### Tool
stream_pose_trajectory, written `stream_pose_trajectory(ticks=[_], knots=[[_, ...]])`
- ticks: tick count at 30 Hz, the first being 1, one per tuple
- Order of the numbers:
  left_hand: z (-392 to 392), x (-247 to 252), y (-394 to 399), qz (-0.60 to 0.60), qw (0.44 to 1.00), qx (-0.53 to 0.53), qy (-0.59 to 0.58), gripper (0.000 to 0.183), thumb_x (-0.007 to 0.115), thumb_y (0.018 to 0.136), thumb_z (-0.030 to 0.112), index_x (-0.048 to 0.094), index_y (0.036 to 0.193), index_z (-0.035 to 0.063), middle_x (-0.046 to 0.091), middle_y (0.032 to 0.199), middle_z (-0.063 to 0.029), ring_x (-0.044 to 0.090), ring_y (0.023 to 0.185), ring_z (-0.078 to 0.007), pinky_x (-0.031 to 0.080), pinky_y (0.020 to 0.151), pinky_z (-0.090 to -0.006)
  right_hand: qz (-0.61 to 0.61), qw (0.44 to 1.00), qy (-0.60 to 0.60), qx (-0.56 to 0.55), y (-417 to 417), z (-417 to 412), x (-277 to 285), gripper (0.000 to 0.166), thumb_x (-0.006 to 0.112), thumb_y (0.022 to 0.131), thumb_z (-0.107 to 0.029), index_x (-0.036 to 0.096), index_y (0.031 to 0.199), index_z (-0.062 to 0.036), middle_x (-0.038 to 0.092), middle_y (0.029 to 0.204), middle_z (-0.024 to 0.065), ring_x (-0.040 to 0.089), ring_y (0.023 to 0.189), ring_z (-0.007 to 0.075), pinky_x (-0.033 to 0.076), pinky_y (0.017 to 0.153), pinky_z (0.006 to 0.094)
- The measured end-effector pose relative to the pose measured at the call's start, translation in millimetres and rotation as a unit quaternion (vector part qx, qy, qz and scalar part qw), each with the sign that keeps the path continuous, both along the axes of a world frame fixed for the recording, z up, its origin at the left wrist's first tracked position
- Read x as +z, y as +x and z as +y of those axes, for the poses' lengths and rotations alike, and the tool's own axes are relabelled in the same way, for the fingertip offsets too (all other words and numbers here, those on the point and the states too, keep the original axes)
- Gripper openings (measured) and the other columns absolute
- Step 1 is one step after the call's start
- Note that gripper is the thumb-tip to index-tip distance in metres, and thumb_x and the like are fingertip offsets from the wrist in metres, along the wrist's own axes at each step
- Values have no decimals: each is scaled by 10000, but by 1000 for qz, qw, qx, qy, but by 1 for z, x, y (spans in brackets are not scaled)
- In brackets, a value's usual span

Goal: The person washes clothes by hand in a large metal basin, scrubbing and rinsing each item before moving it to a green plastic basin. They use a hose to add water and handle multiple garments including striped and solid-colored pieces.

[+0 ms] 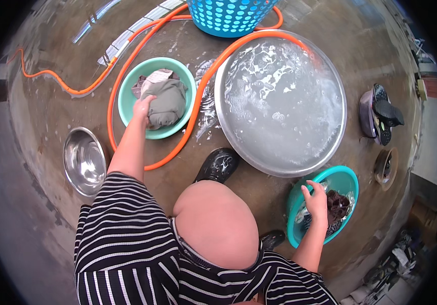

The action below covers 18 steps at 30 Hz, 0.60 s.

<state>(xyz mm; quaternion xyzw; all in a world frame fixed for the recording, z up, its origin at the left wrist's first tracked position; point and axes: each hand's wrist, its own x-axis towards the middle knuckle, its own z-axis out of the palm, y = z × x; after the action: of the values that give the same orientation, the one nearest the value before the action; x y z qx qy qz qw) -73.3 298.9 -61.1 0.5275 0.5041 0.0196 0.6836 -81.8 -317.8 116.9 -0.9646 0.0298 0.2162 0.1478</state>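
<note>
My left hand (pixel 142 110) is at the near left side of a bunched grey garment (pixel 168 101), its fingers closed against the cloth. That garment lies in a mint-green plastic basin (pixel 125 103), on top of a mauve, patterned cloth (pixel 138 87). My right hand (pixel 316 200) hovers over the near side of a teal plastic basin (pixel 351 179), fingers apart and holding nothing. Inside the teal basin are a dark brown wet cloth (pixel 337 206), a dark patterned cloth partly behind my wrist, and some suds. The teal basin looks tilted, perhaps from lens distortion.
A wide metal tub (pixel 220 110) holds cloudy, sudsy water. An orange hose (pixel 203 85) loops around the mint basin and dips into the tub. Farther off stands a blue perforated basket (pixel 229 30). A steel bowl (pixel 85 164) is at left; black shoes (pixel 384 114) are at right.
</note>
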Motion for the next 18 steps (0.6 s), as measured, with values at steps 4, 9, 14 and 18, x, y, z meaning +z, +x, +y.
stream_pose_trajectory(ticks=[4,9,14,18], knots=[[1,49,-18,-218,966,94,-104,525,683,810,244,522,1238,-14,630,1134,-172,635,998,-315,522,903,-437,22,999,19,17,4,10,4,364,703,847,-250,644,1136,-37,604,1190,206,555,1133,374,440,978,418],[-32,207,16,-365,920,22,-138,467,630,858,252,540,1224,-24,629,1152,-153,629,1034,-276,516,917,-408,-12,997,80,11,11,18,-2,341,699,851,-224,640,1123,-28,611,1173,197,565,1118,366,448,967,402],[-131,234,68,-352,926,-53,-123,522,754,760,183,510,1176,-19,616,1043,-129,629,931,-206,543,805,-393,-59,992,102,51,13,55,-9,352,693,856,-214,624,1162,-54,578,1224,229,528,1179,385,426,1000,410],[-234,150,103,-340,930,-127,51,566,769,761,205,497,1213,-2,589,1133,-142,589,1009,-201,486,880,-356,-49,990,114,67,14,87,-11,394,694,854,-218,604,1198,-48,533,1290,240,505,1208,393,414,1016,417]])
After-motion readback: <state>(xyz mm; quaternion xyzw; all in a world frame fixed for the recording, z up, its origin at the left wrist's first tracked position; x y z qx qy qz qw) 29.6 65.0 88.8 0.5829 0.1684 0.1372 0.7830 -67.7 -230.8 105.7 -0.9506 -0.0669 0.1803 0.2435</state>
